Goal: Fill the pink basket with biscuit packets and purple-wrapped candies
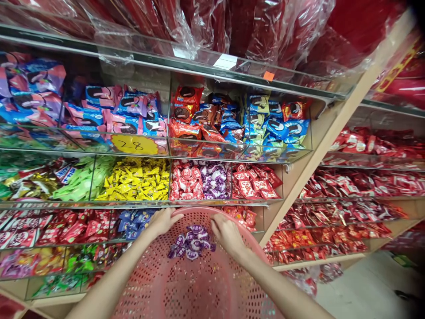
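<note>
A pink perforated plastic basket (212, 294) is tilted toward me below the shelves. My left hand (162, 223) is closed on its far rim, the thumb lying over the edge. Purple-and-white wrapped candies (191, 241) form a small pile on the inner far side of the basket. My right hand (229, 235) is inside the basket near that rim, just right of the pile. Its fingers are curled, and whatever they may hold is hidden. Directly beyond the rim, a shelf bin holds matching purple candies (216, 180) beside red-and-white wrapped candies (186, 180).
Clear-fronted shelves hold yellow candy packets (136, 179), blue-wrapped sweets (134, 223) and cookie packs (187, 108). A yellow price tag (134, 144) reads 28. A wooden divider (332, 133) slants at right, with more red packets (352, 182) behind it. Pale floor (375, 288) shows lower right.
</note>
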`<action>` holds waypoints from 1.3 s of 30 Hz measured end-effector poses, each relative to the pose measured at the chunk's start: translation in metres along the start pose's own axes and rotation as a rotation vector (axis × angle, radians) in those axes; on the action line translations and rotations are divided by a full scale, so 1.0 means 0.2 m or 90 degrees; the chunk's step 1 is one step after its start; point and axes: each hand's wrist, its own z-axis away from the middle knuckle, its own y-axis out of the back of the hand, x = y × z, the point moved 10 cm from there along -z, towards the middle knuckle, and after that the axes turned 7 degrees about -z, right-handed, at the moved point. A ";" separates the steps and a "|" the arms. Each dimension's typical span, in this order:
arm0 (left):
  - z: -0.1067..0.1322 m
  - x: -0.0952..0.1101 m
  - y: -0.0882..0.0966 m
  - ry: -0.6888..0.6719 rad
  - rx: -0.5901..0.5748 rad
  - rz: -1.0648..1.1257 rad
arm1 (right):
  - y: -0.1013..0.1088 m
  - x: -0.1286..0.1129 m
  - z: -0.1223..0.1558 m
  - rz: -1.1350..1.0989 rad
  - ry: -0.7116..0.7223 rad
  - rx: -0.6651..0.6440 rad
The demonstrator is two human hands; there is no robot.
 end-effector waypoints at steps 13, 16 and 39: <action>0.00 0.04 0.02 -0.033 0.021 -0.025 | 0.14 0.11 0.06 -0.239 0.026 0.206; 0.00 0.03 0.02 -0.022 0.024 -0.023 | 0.19 0.13 0.06 -0.249 0.018 0.237; -0.02 -0.02 -0.01 0.008 0.025 -0.016 | 0.42 -0.04 -0.31 0.056 -0.004 0.224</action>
